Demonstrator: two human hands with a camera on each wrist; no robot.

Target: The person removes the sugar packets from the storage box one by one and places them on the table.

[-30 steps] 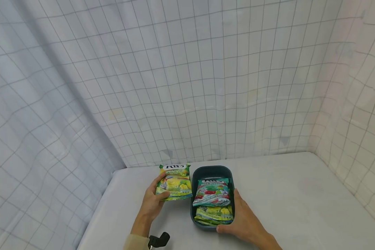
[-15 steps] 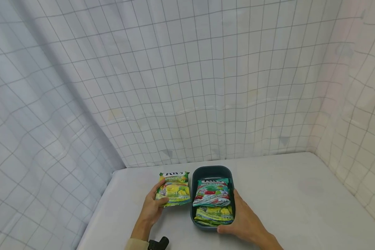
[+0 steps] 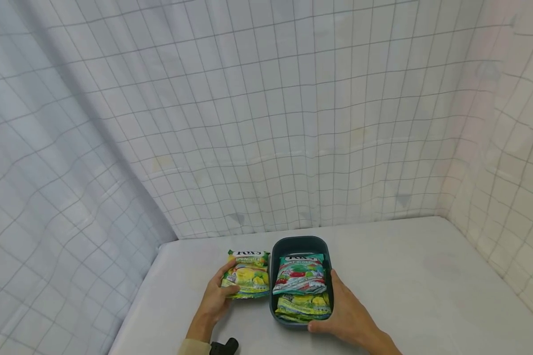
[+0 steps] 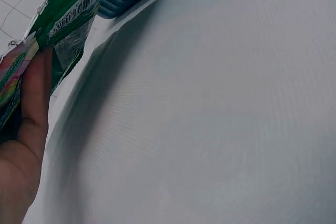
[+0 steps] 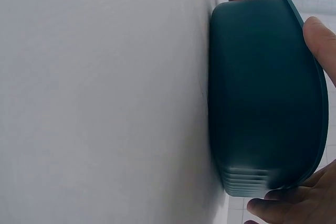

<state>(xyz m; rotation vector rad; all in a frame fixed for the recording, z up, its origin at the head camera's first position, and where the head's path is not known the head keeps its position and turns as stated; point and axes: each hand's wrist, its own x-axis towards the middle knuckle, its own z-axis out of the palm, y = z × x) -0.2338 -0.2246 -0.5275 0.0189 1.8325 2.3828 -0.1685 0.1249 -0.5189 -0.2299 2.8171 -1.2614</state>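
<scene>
My left hand (image 3: 215,298) grips a yellow-green Fox's Spring Tea candy bag (image 3: 247,276) by its left side, thumb on the printed front. The left wrist view shows the green back of the bag (image 4: 68,24) with its barcode, and fingers (image 4: 35,93) lying behind it. Just right of that bag stands a dark teal plastic bin (image 3: 299,242). My right hand (image 3: 348,313) holds the bin at its near right corner; in the right wrist view the thumb is at the rim and the fingers reach the ribbed end. Inside the bin, a Mint Blossom candy bag (image 3: 299,274) overlaps yellow-green bags (image 3: 304,305).
A white-covered table (image 3: 399,281) lies under everything. White grid-patterned curtains (image 3: 266,123) hang behind it and along both sides. A black strap device (image 3: 224,346) sits on the left wrist.
My left hand has brought the Spring Tea bag lower and nearer to me, keeping it beside the bin. The right hand, the bin and the bags inside stay in place.
</scene>
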